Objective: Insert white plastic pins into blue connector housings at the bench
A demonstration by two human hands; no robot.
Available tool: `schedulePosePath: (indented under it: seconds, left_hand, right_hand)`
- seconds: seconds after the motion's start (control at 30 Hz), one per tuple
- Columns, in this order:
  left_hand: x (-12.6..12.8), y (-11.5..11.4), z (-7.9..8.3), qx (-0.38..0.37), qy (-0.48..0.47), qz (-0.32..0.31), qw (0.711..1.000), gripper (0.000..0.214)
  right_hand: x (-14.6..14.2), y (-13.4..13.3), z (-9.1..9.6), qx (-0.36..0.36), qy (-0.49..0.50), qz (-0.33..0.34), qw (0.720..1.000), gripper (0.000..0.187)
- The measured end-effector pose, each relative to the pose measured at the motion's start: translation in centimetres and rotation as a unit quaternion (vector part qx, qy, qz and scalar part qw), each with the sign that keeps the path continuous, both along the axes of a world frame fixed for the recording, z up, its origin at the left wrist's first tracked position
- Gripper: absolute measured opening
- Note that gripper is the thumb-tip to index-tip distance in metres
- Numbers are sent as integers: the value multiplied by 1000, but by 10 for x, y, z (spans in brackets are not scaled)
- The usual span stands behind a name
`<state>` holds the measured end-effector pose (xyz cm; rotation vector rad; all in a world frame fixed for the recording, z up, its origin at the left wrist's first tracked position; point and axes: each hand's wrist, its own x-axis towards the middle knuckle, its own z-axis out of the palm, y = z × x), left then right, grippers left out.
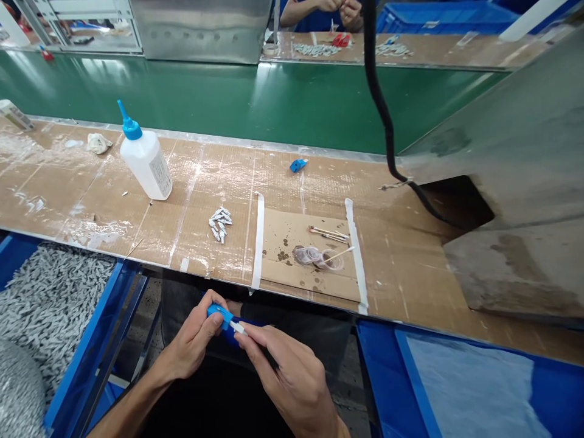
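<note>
Below the table's near edge, my left hand [194, 337] pinches a small blue plastic piece [219, 313]. My right hand [285, 371] pinches a small white part [238, 328] whose tip meets the blue piece. Both hands are closed, held over my lap. On the cardboard-covered table lie a little heap of white parts [220, 222], a second blue piece [298, 165], and a cardboard pad [283, 234] with a glue puddle [314, 256] and wooden sticks [329, 233].
A white squeeze bottle with a blue nozzle [146, 159] stands at the table's left. A blue bin of grey-white parts [50, 292] sits at lower left, another blue bin [465, 383] at lower right. A green conveyor belt [228, 97] runs behind. Another person's hands [340, 9] work across it. A black cable [383, 115] hangs down.
</note>
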<state>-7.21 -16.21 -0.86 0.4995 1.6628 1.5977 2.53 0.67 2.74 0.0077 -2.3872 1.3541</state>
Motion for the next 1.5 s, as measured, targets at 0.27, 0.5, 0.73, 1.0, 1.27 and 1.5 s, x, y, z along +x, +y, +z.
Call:
schedulePosePath:
  seconds: [0.27,0.5,0.73,1.0,1.27,1.5]
  left_hand:
    - [-5,-2,9,-76,79,-48,993,27]
    - [5,13,2,35,-54,7,998,29]
    - [7,11,-4,21,104,32,994,26]
    - [-8,10,1,50,-44,158,985,30]
    - [9,31,11,128,-176,52,975,33]
    - [7,22,7,90,-133,30,987,29]
  right_hand:
    - [2,5,-5,58,27,23,998,22]
    - [5,11,2,51,49,-3,997,30]
    - [2,4,-4,-327,-163,-58,929,12]
    - [8,22,9,-237,-96,-101,962,13]
    - [8,6,10,-45,49,-35,997,45]
    - [11,14,9,0,38,-3,999,37]
